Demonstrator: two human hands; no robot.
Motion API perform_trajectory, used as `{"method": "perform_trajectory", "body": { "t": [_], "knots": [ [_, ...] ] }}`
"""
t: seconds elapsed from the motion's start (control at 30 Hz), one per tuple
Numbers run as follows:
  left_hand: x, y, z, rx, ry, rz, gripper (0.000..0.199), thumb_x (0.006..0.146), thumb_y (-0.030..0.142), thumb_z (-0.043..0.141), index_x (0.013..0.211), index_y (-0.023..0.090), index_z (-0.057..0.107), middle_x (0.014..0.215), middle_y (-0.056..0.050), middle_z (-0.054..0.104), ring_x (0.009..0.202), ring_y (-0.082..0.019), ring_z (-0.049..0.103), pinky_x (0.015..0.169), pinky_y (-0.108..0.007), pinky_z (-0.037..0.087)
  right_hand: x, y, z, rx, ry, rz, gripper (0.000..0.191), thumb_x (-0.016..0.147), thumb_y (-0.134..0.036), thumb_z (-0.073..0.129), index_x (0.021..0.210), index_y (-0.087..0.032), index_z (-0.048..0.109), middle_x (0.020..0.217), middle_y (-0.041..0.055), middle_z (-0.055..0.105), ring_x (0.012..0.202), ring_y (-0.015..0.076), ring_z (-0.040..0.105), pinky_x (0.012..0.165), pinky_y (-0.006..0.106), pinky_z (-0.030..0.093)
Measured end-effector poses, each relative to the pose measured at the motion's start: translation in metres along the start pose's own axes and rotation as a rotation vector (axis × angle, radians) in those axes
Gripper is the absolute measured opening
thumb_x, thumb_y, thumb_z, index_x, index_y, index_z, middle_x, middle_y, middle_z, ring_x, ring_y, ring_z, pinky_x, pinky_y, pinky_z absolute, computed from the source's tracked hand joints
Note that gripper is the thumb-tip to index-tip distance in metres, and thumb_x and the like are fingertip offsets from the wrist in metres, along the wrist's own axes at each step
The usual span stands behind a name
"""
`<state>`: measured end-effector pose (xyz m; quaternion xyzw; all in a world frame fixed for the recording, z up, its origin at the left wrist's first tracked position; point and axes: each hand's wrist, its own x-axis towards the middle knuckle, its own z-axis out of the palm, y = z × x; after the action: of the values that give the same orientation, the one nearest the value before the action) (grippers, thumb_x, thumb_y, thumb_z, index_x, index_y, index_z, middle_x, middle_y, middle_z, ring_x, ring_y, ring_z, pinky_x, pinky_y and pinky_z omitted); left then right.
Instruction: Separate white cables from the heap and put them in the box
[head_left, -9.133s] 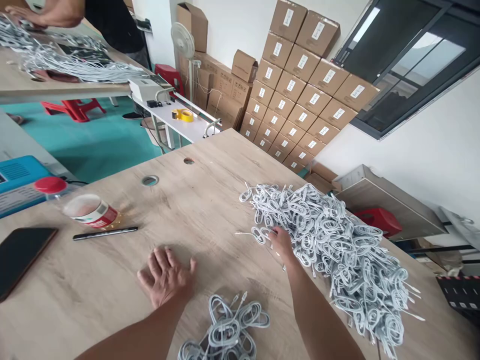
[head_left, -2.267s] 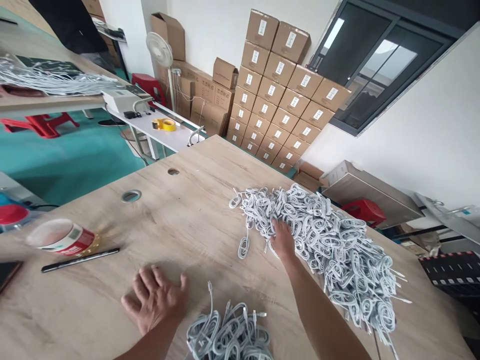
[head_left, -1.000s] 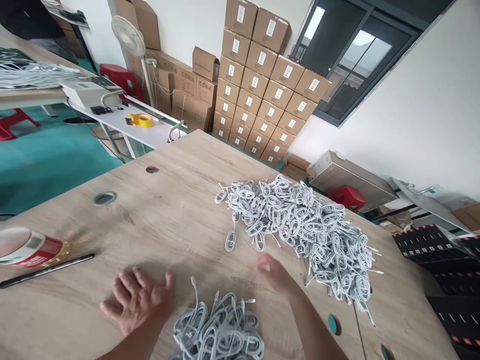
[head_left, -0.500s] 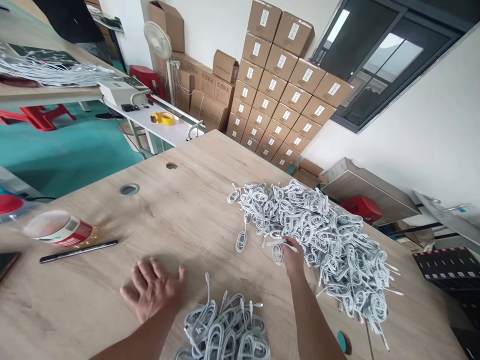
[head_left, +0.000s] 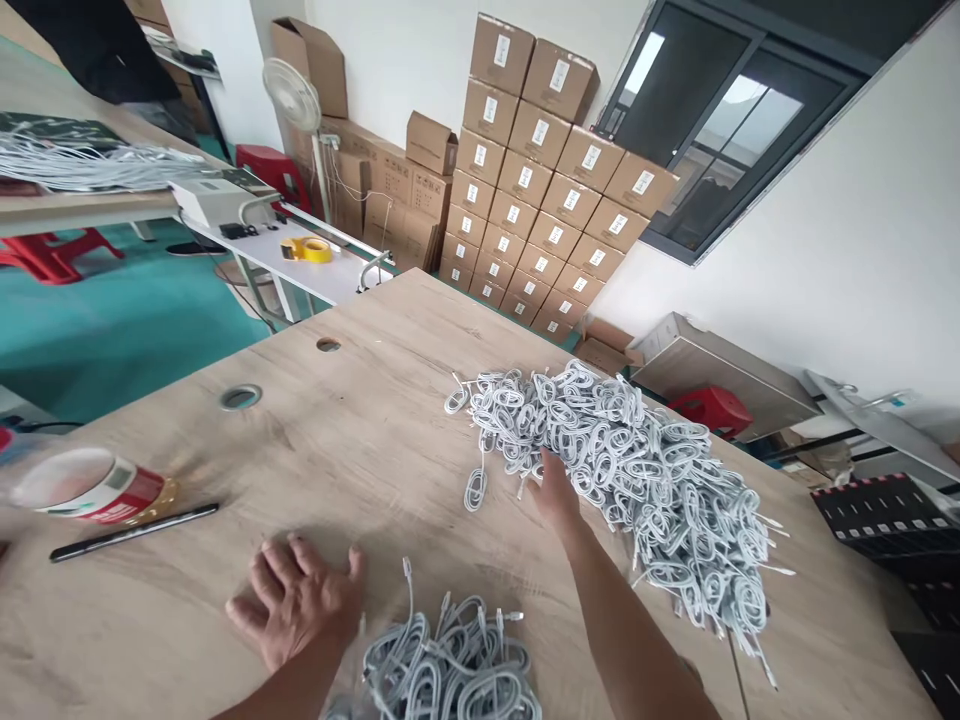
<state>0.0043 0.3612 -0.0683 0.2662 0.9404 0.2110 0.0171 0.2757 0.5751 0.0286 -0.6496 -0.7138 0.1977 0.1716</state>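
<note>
My left hand lies palm down on the wooden table, fingers spread, holding nothing. My right hand reaches to the front edge of a big heap of coiled grey-white cables. Its fingertips are hidden among the coils, so their grip does not show. One coiled cable lies apart at the heap's left, its upper end touching the others. A smaller bunch of coiled cables rests close to me, between my forearms, with several plugs sticking up.
At the left are a bottle with a red and white label and a black pen. Two round holes pierce the table, one with a metal ring. Stacked cartons stand against the wall. A person is at the far left.
My right hand has moved slightly left and deeper into the heap's edge; the coiled cable seen at its fingers before no longer shows there. The whole view has shifted a little. My left hand stays flat.
</note>
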Motion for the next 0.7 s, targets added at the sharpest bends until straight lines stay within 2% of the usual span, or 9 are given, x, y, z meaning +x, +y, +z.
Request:
{"method": "perform_trajectory", "body": {
  "t": [0.07,0.13,0.2,0.3,0.37,0.5,0.6,0.7],
  "knots": [
    [-0.002,-0.001,0.001,0.016,0.008,-0.004,0.084,0.091,0.060,0.040,0.154,0.007,0.033,0.165,-0.029,0.030,0.157,-0.042,0.020,0.123,-0.074,0.018,0.026,-0.006,0.014,-0.034,0.046,0.118,0.057,0.088,-0.045,0.060,0.136,-0.014,0.060,0.141,0.0235,0.058,0.122,0.0371,0.064,0.097,0.047,0.052],
    [-0.003,-0.001,0.002,0.026,0.019,0.002,0.082,0.092,0.061,0.038,0.155,0.009,0.031,0.167,-0.027,0.029,0.158,-0.040,0.018,0.123,-0.071,0.017,0.041,-0.007,0.022,-0.060,0.048,0.181,0.053,0.086,-0.051,0.061,0.124,-0.014,0.065,0.131,0.0242,0.062,0.108,0.0362,0.068,0.087,0.046,0.053],
    [-0.004,-0.002,0.003,0.029,0.013,0.003,0.081,0.092,0.062,0.036,0.156,0.013,0.028,0.168,-0.025,0.027,0.158,-0.039,0.017,0.123,-0.069,0.016,0.049,-0.001,0.023,-0.058,0.034,0.160,0.039,0.082,-0.046,0.063,0.107,-0.016,0.069,0.117,0.0196,0.068,0.097,0.0325,0.069,0.081,0.042,0.051],
    [-0.005,-0.003,0.001,0.025,-0.011,-0.002,0.082,0.092,0.062,0.034,0.158,0.015,0.023,0.169,-0.023,0.025,0.159,-0.039,0.016,0.123,-0.068,0.013,0.048,0.016,0.015,0.041,-0.005,0.097,0.018,0.076,-0.040,0.063,0.073,-0.022,0.064,0.078,0.0056,0.068,0.082,0.0250,0.066,0.071,0.033,0.047],
    [-0.005,-0.001,-0.001,0.020,-0.026,-0.004,0.084,0.092,0.063,0.032,0.159,0.014,0.020,0.169,-0.024,0.024,0.159,-0.038,0.014,0.123,-0.067,0.011,0.038,0.029,0.008,0.170,-0.035,0.086,0.024,0.073,-0.043,0.065,0.062,-0.023,0.056,0.062,-0.0014,0.058,0.070,0.0197,0.061,0.062,0.028,0.043],
    [-0.008,0.007,-0.007,0.021,-0.008,-0.018,0.086,0.092,0.061,0.027,0.160,0.008,0.021,0.170,-0.024,0.023,0.160,-0.037,0.010,0.125,-0.065,0.006,0.000,0.050,-0.008,0.638,-0.081,0.160,0.039,0.069,-0.056,0.070,0.064,-0.024,0.048,0.052,-0.0084,0.045,0.047,0.0100,0.043,0.044,0.022,0.029],
    [-0.009,0.012,-0.012,0.025,-0.020,-0.014,0.086,0.093,0.061,0.022,0.158,0.004,0.026,0.169,-0.025,0.022,0.159,-0.038,0.010,0.126,-0.064,0.006,-0.031,0.057,-0.022,1.086,-0.151,0.311,0.046,0.062,-0.054,0.081,0.071,-0.023,0.049,0.054,-0.0095,0.047,0.040,0.0058,0.036,0.036,0.019,0.017],
    [-0.007,0.013,-0.015,0.022,-0.036,0.003,0.088,0.094,0.063,0.021,0.156,0.001,0.027,0.168,-0.028,0.023,0.159,-0.040,0.011,0.125,-0.065,0.006,-0.055,0.057,-0.039,1.205,-0.215,0.415,0.044,0.065,-0.049,0.084,0.076,-0.022,0.051,0.057,-0.0081,0.053,0.038,0.0039,0.038,0.034,0.016,0.016]
  ]
}}
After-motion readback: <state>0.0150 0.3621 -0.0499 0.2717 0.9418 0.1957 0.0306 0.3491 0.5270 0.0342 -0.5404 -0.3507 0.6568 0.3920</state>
